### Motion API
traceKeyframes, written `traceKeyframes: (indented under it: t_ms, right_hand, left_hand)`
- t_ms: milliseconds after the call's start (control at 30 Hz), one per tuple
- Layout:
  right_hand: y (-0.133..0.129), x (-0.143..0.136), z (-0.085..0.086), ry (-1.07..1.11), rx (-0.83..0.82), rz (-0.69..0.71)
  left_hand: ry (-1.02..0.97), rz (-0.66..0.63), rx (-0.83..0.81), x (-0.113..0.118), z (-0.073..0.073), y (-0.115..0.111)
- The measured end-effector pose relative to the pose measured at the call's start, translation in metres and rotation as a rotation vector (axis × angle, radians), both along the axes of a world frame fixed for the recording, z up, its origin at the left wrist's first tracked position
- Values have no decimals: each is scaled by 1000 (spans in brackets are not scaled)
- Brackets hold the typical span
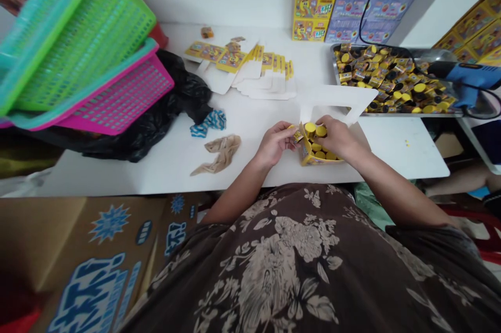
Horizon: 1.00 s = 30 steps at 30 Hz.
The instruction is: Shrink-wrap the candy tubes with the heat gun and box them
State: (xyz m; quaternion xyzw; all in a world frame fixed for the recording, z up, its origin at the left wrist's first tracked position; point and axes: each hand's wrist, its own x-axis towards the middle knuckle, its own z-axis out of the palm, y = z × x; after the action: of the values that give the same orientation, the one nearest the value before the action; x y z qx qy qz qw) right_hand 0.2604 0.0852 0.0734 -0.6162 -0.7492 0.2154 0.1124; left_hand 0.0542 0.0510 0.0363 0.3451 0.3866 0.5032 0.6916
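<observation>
A small yellow display box [309, 159] stands near the table's front edge, its white lid flap [332, 94] raised at the back. Rows of small cups with yellow lids [319, 155] fill much of it. At the box's left wall, my left hand [274, 144] is closed, a small yellow-labelled cup [298, 136] in its fingertips. My right hand [340, 139] reaches in from the right, with thumb and fingers around a yellow-lidded cup [321, 131] at the top of the box. Its palm hides the right part of the box.
A metal tray [391, 110] heaped with similar cups lies back right, a blue heat gun [469, 76] on its right end. Flattened yellow boxes [266, 80] lie behind. Stacked baskets [117, 87] and a black bag [183, 82] crowd the left. A beige cloth [223, 153] is nearby.
</observation>
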Motion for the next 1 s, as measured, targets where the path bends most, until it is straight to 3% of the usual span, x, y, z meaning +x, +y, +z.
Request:
traceKeyframes:
  t_ms: [200, 333, 467, 567, 633, 733, 800, 867, 1000]
  right_hand:
    - [4, -3, -3, 195, -70, 6]
    - [-2, -2, -1, 235, -39, -54]
    - [-23, 10, 12, 306, 146, -66]
    - [-36, 35, 21, 456, 384, -71]
    - [-36, 63, 23, 523, 564, -157]
    - [-14, 124, 16, 584, 702, -429]
    - [12, 174, 11, 609, 690, -650]
    - [40, 225, 11, 497, 657, -830]
    - [92, 318, 31, 258, 619, -1064]
  left_hand:
    - [-35, -29, -57, 3, -6, 2]
    - [-5, 0, -56, 0, 0, -1]
    - [69, 94, 20, -7, 12, -7]
    - [97, 147, 149, -11, 25, -10]
    - [119, 147, 243, -9, 36, -12]
    - [202, 130, 410, -1, 55, -11]
    - [295, 102, 540, 7, 70, -7]
    - [424, 50, 675, 13, 85, 1]
    - [679, -80, 923, 17, 112, 21]
